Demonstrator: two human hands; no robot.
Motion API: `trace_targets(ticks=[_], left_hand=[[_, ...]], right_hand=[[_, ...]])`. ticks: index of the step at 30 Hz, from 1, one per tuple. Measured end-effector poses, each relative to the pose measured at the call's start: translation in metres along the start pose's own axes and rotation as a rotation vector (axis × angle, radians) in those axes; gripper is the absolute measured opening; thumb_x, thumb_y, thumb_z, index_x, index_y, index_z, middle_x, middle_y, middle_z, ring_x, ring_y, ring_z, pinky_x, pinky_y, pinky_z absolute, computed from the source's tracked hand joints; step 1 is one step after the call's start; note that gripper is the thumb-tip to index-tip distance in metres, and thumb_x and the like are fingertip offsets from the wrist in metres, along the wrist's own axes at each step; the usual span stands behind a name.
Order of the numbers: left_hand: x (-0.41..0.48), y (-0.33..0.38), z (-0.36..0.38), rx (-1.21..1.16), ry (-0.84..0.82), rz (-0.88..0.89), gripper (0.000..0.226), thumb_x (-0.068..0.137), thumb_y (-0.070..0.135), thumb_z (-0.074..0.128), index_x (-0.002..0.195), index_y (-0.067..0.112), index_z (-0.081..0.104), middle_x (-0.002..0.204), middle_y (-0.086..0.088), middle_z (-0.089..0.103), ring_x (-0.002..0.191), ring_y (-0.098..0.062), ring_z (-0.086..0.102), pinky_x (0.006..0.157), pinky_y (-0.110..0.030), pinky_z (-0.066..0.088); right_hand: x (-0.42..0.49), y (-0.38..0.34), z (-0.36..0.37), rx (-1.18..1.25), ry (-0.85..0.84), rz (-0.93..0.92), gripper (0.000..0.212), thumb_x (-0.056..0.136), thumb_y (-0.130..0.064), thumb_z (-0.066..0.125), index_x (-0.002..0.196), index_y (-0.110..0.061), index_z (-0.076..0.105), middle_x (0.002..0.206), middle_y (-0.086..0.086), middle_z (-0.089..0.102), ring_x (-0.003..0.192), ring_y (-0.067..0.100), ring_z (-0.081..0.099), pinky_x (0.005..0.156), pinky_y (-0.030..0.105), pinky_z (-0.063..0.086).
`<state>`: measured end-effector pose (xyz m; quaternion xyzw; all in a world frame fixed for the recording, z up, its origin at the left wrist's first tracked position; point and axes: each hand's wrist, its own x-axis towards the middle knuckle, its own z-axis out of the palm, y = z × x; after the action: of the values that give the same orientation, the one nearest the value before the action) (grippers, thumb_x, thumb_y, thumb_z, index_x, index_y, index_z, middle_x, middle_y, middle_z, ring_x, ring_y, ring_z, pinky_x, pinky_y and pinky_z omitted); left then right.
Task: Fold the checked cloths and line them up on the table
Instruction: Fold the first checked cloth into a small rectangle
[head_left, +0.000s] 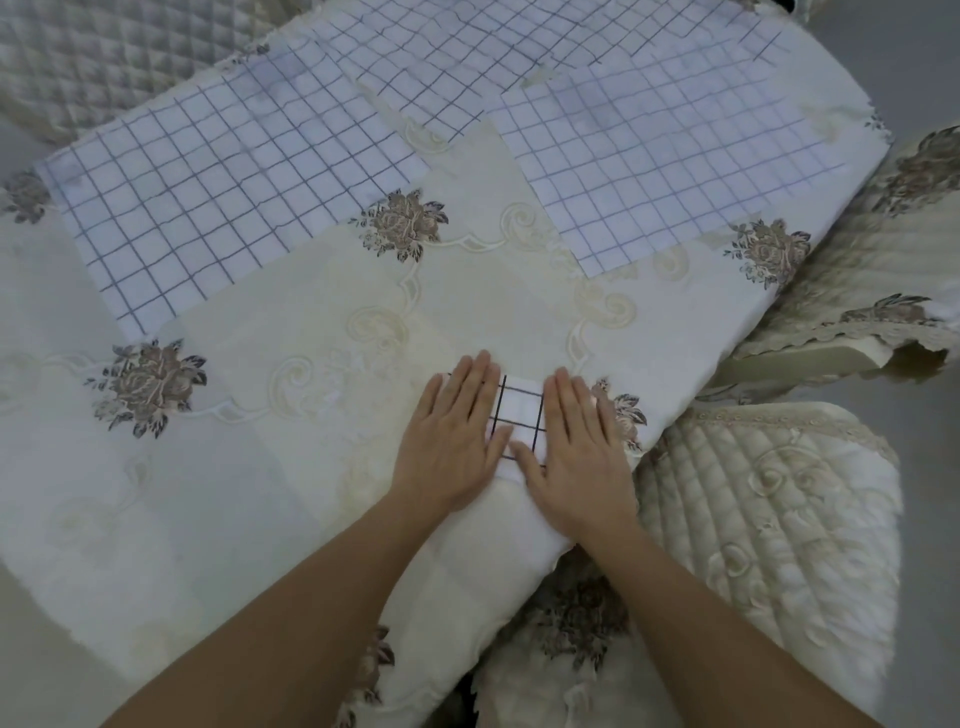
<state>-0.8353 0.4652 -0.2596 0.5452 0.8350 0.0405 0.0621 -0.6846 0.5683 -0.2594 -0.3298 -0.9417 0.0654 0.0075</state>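
A small folded checked cloth (521, 410) lies near the table's front right edge. My left hand (451, 436) lies flat on its left side, fingers straight. Flat on the cloth's right side is my right hand (577, 452), also with straight fingers. Most of the folded cloth is hidden under both palms. Three larger white checked cloths lie spread out further back: one at the left (218, 182), one at the far middle (441, 67), one at the right (675, 156). They partly overlap.
The table (291, 332) wears a cream embroidered cover with brown flower motifs. Cushioned chairs with quilted cream covers stand at the right (779, 509) and far right (883, 291). Another quilted seat (104, 57) shows at the top left.
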Motion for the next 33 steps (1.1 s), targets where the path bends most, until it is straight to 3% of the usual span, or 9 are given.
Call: trace_targets(ticks=[5, 9, 12, 15, 19, 26, 28, 30, 33], left_hand=[[-0.008, -0.012, -0.006, 0.005, -0.018, -0.084, 0.071, 0.101, 0.053, 0.015, 0.158, 0.011, 0.009, 0.167, -0.003, 0.005, 0.153, -0.018, 0.004, 0.124, -0.045, 0.012], [-0.007, -0.007, -0.015, 0.021, -0.014, -0.126, 0.069, 0.101, 0.047, 0.018, 0.157, 0.007, 0.012, 0.166, -0.007, 0.005, 0.153, -0.021, 0.005, 0.123, -0.049, 0.011], [0.000, 0.011, -0.016, 0.007, 0.023, -0.038, 0.063, 0.103, 0.038, 0.019, 0.157, 0.007, 0.015, 0.166, -0.008, 0.008, 0.153, -0.022, 0.007, 0.123, -0.047, 0.014], [-0.003, 0.019, -0.006, 0.011, -0.041, 0.049, 0.061, 0.103, 0.038, 0.014, 0.158, 0.013, 0.012, 0.166, -0.004, 0.006, 0.153, -0.019, 0.004, 0.122, -0.046, 0.018], [-0.007, 0.004, -0.003, 0.016, -0.054, -0.039, 0.065, 0.102, 0.048, 0.013, 0.159, 0.016, 0.011, 0.167, 0.000, 0.005, 0.153, -0.015, 0.004, 0.124, -0.044, 0.011], [-0.014, -0.011, -0.017, 0.002, -0.106, -0.193, 0.069, 0.098, 0.052, 0.003, 0.158, 0.017, -0.001, 0.166, 0.003, -0.008, 0.152, -0.013, -0.006, 0.124, -0.045, 0.003], [-0.012, -0.006, -0.026, -0.013, -0.143, -0.238, 0.068, 0.100, 0.051, 0.005, 0.158, 0.016, -0.005, 0.166, 0.003, -0.011, 0.152, -0.013, -0.009, 0.124, -0.045, 0.001], [-0.012, 0.002, -0.038, -0.111, -0.141, -0.356, 0.066, 0.104, 0.047, 0.017, 0.158, 0.014, -0.002, 0.166, 0.001, -0.008, 0.153, -0.015, -0.007, 0.124, -0.045, 0.003], [-0.021, 0.018, -0.055, -0.300, 0.018, -0.575, 0.062, 0.105, 0.038, 0.031, 0.157, 0.008, 0.014, 0.165, -0.008, 0.015, 0.152, -0.022, 0.012, 0.123, -0.041, 0.014]], right_hand=[[-0.013, 0.016, -0.004, -0.017, -0.042, 0.079, 0.084, 0.099, -0.067, 0.017, 0.159, -0.008, 0.009, 0.167, 0.009, 0.006, 0.154, 0.021, 0.003, 0.124, 0.046, 0.015], [-0.009, 0.010, -0.014, -0.025, -0.029, 0.129, 0.079, 0.101, -0.060, 0.018, 0.157, -0.003, 0.019, 0.165, 0.014, 0.016, 0.153, 0.027, 0.014, 0.122, 0.051, 0.019], [0.003, -0.012, -0.017, 0.034, 0.049, 0.015, 0.063, 0.105, -0.043, 0.025, 0.154, -0.003, 0.029, 0.162, 0.014, 0.026, 0.150, 0.028, 0.024, 0.120, 0.052, 0.024], [0.006, -0.018, -0.006, 0.083, 0.018, -0.072, 0.057, 0.106, -0.039, 0.026, 0.155, -0.008, 0.029, 0.163, 0.009, 0.025, 0.151, 0.023, 0.022, 0.118, 0.048, 0.028], [-0.011, 0.014, -0.004, 0.004, -0.028, -0.063, 0.075, 0.102, -0.059, 0.024, 0.158, -0.010, 0.017, 0.166, 0.006, 0.013, 0.154, 0.021, 0.010, 0.124, 0.047, 0.014], [-0.017, 0.030, -0.032, -0.036, -0.239, -0.001, 0.088, 0.092, -0.072, 0.002, 0.158, -0.014, -0.010, 0.166, 0.002, -0.013, 0.153, 0.016, -0.010, 0.125, 0.042, 0.003], [-0.011, 0.033, -0.050, -0.017, -0.305, -0.012, 0.088, 0.093, -0.071, 0.006, 0.158, -0.014, -0.009, 0.168, 0.004, -0.005, 0.154, 0.018, -0.002, 0.124, 0.041, 0.008], [0.001, 0.034, -0.071, 0.036, -0.329, -0.044, 0.081, 0.100, -0.063, 0.023, 0.159, -0.013, -0.003, 0.165, 0.009, 0.017, 0.150, 0.024, 0.021, 0.119, 0.041, 0.025], [0.031, 0.042, -0.095, 0.005, -0.285, -0.166, 0.069, 0.103, -0.049, 0.036, 0.158, -0.015, 0.013, 0.143, 0.009, 0.045, 0.123, 0.028, 0.050, 0.096, 0.040, 0.044]])
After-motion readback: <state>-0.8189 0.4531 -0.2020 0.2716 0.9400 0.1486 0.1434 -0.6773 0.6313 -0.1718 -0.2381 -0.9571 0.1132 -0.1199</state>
